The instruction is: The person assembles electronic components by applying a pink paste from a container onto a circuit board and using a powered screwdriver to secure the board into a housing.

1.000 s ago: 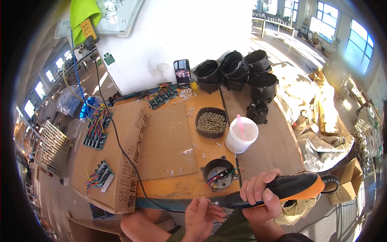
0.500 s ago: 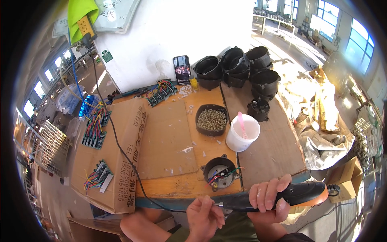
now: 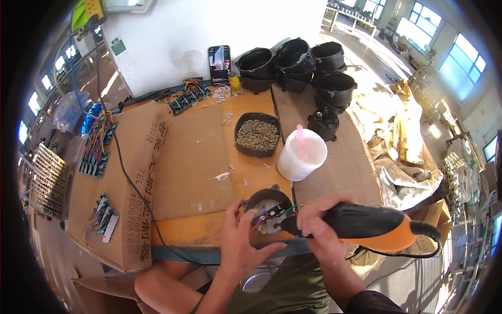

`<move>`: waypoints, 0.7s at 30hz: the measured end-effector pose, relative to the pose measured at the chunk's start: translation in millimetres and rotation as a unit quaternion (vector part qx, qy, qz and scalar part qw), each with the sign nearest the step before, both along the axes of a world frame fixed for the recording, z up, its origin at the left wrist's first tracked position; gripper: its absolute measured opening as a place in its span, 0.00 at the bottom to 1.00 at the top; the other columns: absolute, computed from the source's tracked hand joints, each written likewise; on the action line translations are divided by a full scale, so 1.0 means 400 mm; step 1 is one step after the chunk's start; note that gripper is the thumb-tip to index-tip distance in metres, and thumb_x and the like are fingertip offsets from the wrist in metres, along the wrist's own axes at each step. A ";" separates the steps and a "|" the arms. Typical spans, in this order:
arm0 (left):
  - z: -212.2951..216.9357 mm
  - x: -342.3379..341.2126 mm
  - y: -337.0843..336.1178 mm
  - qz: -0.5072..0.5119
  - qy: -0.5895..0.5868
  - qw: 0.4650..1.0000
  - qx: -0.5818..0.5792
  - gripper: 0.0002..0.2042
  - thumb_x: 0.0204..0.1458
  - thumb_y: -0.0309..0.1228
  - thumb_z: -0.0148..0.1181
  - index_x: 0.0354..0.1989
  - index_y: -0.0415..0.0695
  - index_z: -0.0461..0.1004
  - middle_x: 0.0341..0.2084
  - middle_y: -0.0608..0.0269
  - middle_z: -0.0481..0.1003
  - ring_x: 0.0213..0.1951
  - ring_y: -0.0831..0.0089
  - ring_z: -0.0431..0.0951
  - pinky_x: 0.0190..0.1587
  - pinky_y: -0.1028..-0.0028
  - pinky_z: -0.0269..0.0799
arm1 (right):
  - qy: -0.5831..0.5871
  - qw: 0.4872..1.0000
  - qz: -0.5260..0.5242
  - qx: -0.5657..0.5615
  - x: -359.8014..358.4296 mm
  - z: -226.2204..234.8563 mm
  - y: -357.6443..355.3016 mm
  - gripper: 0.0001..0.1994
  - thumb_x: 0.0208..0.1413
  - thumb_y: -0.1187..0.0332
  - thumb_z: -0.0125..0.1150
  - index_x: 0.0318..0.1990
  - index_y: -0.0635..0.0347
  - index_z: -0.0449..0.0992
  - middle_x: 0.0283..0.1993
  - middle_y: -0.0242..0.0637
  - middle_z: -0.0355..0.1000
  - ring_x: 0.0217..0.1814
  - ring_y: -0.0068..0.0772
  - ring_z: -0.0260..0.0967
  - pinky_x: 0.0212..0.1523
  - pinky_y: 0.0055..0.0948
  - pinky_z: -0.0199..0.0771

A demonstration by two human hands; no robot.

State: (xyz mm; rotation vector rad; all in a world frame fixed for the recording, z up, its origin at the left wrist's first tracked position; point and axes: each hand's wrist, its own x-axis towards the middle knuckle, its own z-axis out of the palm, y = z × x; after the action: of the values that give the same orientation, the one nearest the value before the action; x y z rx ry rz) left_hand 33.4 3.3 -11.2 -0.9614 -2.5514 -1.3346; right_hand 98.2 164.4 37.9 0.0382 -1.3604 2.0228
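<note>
My right hand is wrapped round a black and orange electric screwdriver, whose tip end reaches over the right rim of a round black housing. Inside that housing lie a small black part and red, green and dark wires. At its left rim is my left hand, fingers apart and thumb stretched out toward the screwdriver. The fingertips are at the rim, but whether they press on it is hard to make out. Just behind stand a white tub with a pink stick and a dark square bowl of small metal screws.
Stacked black housings stand at the back right, with a smaller black part before them. A phone leans on the white wall. Wired circuit boards rest on a cardboard box at left. A dark cable crosses the box.
The screwdriver has swung from below the table edge to the housing. My left hand has left the screwdriver's tip and opened beside the housing. The view has shifted slightly.
</note>
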 end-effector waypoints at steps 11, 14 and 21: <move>-0.049 -0.033 0.017 0.002 0.005 1.000 0.015 0.33 0.24 0.36 0.83 0.42 0.41 0.72 0.55 0.39 0.65 0.47 0.45 0.75 0.47 0.58 0.74 | -0.023 0.998 0.041 0.043 -0.036 -0.048 -0.013 0.15 0.49 0.81 0.65 0.44 0.62 0.68 0.32 0.36 0.75 0.33 0.21 0.73 0.39 0.25 0.75; -0.059 -0.032 0.017 0.008 0.010 1.000 0.026 0.32 0.24 0.35 0.82 0.41 0.41 0.72 0.55 0.40 0.66 0.45 0.46 0.76 0.46 0.59 0.74 | 0.006 0.995 0.044 0.084 -0.040 -0.058 -0.010 0.16 0.49 0.81 0.65 0.43 0.62 0.68 0.30 0.36 0.75 0.30 0.22 0.73 0.35 0.25 0.75; -0.071 -0.032 0.022 0.011 0.014 0.998 0.054 0.30 0.26 0.33 0.81 0.41 0.41 0.72 0.53 0.39 0.67 0.46 0.43 0.74 0.45 0.58 0.74 | -0.018 0.989 0.037 0.143 -0.046 -0.032 -0.020 0.15 0.46 0.79 0.68 0.41 0.62 0.70 0.26 0.35 0.75 0.26 0.24 0.74 0.32 0.24 0.75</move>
State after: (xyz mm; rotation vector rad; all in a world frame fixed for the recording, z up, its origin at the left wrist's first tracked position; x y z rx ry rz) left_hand 20.6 12.0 -39.6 -0.9222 -2.4334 -1.4266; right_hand 79.7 156.3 24.9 0.1828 -1.6841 1.8799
